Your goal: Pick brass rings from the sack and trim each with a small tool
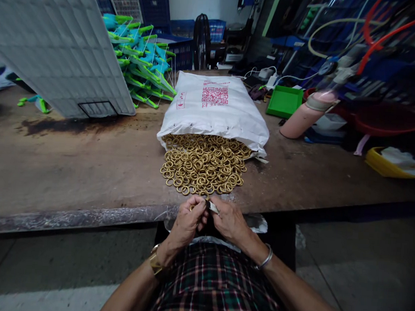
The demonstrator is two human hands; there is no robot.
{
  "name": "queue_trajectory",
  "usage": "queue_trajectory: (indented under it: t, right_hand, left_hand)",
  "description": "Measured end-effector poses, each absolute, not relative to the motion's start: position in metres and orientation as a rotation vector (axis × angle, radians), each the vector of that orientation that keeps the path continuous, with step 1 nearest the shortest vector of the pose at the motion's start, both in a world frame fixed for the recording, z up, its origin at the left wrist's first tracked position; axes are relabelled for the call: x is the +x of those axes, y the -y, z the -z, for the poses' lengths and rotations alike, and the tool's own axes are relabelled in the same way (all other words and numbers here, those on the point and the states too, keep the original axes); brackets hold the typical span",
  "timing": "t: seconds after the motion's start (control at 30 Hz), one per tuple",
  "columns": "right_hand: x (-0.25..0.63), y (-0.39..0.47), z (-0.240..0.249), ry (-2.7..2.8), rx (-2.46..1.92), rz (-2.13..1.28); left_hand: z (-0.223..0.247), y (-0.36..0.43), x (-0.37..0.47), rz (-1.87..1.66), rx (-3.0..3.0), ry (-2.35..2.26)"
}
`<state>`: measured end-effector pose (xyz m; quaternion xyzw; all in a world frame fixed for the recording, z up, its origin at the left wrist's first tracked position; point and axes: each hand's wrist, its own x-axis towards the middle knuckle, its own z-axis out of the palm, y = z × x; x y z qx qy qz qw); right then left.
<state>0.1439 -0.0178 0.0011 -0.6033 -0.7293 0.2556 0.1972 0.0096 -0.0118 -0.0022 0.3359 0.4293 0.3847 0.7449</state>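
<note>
My left hand (188,217) is closed at the table's front edge, pinching a gold-coloured ring (192,208) partly hidden by its fingers. Against its fingertips, my right hand (229,220) grips a small tool (213,207) with a pale flat part and a dark end; its exact kind does not show. Just beyond both hands lies a heap of gold-coloured rings (203,167). The rings spill from the open mouth of a white sack (212,110) with red print, lying on its side on the table.
A brown worktable (90,168) spans the view. At left a grey ribbed panel (67,48) leans beside stacked green and blue plastic parts (142,65). At right are a green tray (284,101), a pink bottle-shaped canister (303,118) with hoses, and a yellow tray (382,165).
</note>
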Motion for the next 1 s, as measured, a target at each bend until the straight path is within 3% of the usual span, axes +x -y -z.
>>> queue_trajectory:
  t: [0.43, 0.57, 0.73, 1.0]
  right_hand:
    - [0.142, 0.017, -0.004, 2.155, -1.787, -0.736]
    - [0.148, 0.015, -0.001, 2.186, -1.822, -0.783]
    - [0.16, 0.012, 0.004, 2.125, -1.959, -0.58]
    - [0.14, 0.006, 0.014, 2.004, -1.852, -0.439]
  left_hand:
    - [0.013, 0.012, 0.008, -0.834, 0.922, -0.996]
    - [-0.002, 0.021, 0.006, -0.819, 1.013, -0.993]
    - [-0.021, 0.038, 0.001, -0.593, 0.999, -0.785]
    - [0.041, 0.041, -0.014, -0.401, 0.322, -0.978]
